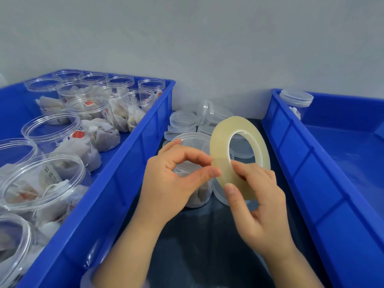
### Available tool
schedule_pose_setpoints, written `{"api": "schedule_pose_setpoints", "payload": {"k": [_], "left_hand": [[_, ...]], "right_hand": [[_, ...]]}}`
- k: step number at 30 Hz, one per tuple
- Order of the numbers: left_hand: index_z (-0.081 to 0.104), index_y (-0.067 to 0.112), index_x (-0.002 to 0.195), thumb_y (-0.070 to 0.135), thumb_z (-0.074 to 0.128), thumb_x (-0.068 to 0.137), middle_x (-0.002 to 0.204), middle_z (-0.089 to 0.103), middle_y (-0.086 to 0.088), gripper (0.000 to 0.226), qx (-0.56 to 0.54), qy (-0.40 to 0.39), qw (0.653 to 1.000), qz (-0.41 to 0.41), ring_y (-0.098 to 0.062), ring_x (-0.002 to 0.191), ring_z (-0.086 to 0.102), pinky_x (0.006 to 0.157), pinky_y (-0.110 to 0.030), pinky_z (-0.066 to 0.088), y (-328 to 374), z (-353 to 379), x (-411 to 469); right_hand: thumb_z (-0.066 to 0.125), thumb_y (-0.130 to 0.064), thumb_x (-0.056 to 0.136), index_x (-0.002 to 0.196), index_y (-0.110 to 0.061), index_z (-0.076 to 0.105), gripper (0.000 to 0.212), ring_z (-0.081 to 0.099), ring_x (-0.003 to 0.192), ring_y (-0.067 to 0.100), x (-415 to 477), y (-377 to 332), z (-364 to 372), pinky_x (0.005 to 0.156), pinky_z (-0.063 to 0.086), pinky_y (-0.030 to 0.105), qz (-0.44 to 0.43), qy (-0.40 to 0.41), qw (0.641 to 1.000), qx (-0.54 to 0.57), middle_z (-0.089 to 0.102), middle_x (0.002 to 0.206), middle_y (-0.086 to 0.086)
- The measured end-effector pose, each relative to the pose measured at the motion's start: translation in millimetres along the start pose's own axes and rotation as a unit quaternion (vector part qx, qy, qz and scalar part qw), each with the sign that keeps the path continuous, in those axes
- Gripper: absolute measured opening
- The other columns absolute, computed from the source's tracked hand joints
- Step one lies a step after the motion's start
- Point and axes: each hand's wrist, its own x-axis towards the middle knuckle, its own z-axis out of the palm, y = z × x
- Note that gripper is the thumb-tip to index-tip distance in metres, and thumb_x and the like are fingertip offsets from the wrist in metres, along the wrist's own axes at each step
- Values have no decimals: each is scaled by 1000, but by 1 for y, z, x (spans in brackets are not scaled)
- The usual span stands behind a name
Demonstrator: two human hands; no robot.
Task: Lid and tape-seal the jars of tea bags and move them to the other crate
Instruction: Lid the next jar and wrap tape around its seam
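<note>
- Grey wall point(207, 38) filling the background, dark tabletop point(199, 235) showing between two crates.
- Left crate point(116, 183), blue, holding many open clear jars point(52, 129) stuffed with tea bags point(104, 134), none lidded.
- Right crate point(324, 200), blue, mostly bare inside, keeping one lidded jar point(296, 100) in its far left corner.
- Jar of tea bags point(197, 196) standing on the tabletop between the crates, lid point(193, 140) sitting on top, partly hidden behind the left hand.
- Loose clear lids point(182, 119) lying stacked and scattered behind that jar, near the wall.
- Tape roll point(220, 154), pale yellow and translucent, being held upright just right of the jar, tilted toward the camera.
- Right hand point(261, 206) gripping the roll's lower rim, thumb on the near face, fingers curled behind.
- Left hand point(172, 183) hovering in front of the jar, thumb and forefinger pinching at the roll's left edge, remaining fingers curled loosely.
- Whether a tape end is caught in that pinch, impossible to tell.
</note>
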Motion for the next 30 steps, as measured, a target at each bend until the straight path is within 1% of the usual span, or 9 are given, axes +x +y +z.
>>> {"api": "schedule_pose_setpoints", "payload": {"k": [3, 7, 10, 13, 16, 19, 21, 25, 30], "left_hand": [[69, 33, 80, 47, 69, 65, 75, 68, 19, 21, -9, -35, 999, -16, -1, 82, 63, 109, -18, 29, -1, -6, 3], [68, 36, 73, 41, 70, 66, 77, 70, 7, 8, -41, -88, 995, -17, -3, 80, 64, 108, -15, 28, 0, -16, 7], [66, 31, 70, 39, 69, 69, 79, 70, 2, 9, -24, -114, 993, -9, -6, 83, 65, 112, -18, 24, -1, -20, 7], [64, 29, 67, 39, 69, 70, 78, 69, 3, 11, -20, -91, 996, -1, -8, 80, 64, 109, -18, 29, -1, -16, 5], [68, 30, 70, 38, 74, 64, 74, 70, 11, 12, -49, -27, 998, -6, -3, 74, 64, 91, -7, 39, 0, -8, 3], [73, 29, 76, 35, 81, 60, 72, 71, 18, 19, -39, 0, 999, -3, -2, 76, 65, 103, -19, 39, -1, -4, 2], [74, 30, 73, 33, 82, 61, 72, 71, 18, 14, -29, 1, 1000, -4, -3, 79, 65, 108, -26, 36, -2, -4, 2], [71, 31, 74, 41, 74, 62, 72, 69, 14, 16, -41, -45, 998, -15, -3, 75, 64, 107, -17, 32, 0, -10, 5], [68, 34, 71, 41, 71, 66, 76, 70, 8, 9, -30, -100, 994, -20, -5, 84, 65, 113, -23, 27, 1, -20, 7]], "right_hand": [[52, -25, 84, 107, -26, 56, 24, 46, 94, -14, -1, -1, 1, 76, 42, 29, -10, 0, 1000, 0, 53, 93, -26], [54, -24, 83, 103, -14, 63, 24, 47, 89, -8, -2, -2, 1, 76, 41, 32, -21, -15, 1000, -1, 57, 88, -17], [54, -24, 82, 103, -13, 63, 25, 48, 86, -6, -2, -2, 2, 77, 40, 32, -17, -21, 1000, 1, 58, 86, -14], [54, -24, 82, 105, -18, 60, 24, 47, 89, -10, -1, -3, 2, 77, 41, 31, -17, -11, 1000, 4, 55, 88, -21], [53, -24, 83, 107, -24, 58, 24, 46, 93, -13, 0, -3, 2, 77, 41, 29, -16, -1, 1000, 6, 53, 94, -27], [53, -25, 83, 108, -24, 55, 25, 45, 95, -15, 0, -2, 2, 75, 42, 31, -16, 3, 1000, -4, 52, 95, -27], [53, -25, 83, 108, -23, 55, 24, 45, 94, -14, 0, -1, 0, 76, 41, 31, -15, 4, 1000, -11, 52, 94, -26], [55, -25, 82, 105, -17, 61, 24, 45, 91, -13, 0, -1, 0, 77, 39, 28, -23, -6, 1000, -19, 52, 89, -23], [55, -26, 82, 100, -9, 67, 27, 50, 79, -1, 0, -2, -1, 81, 38, 30, -17, -33, 999, -32, 60, 84, -11]]}}
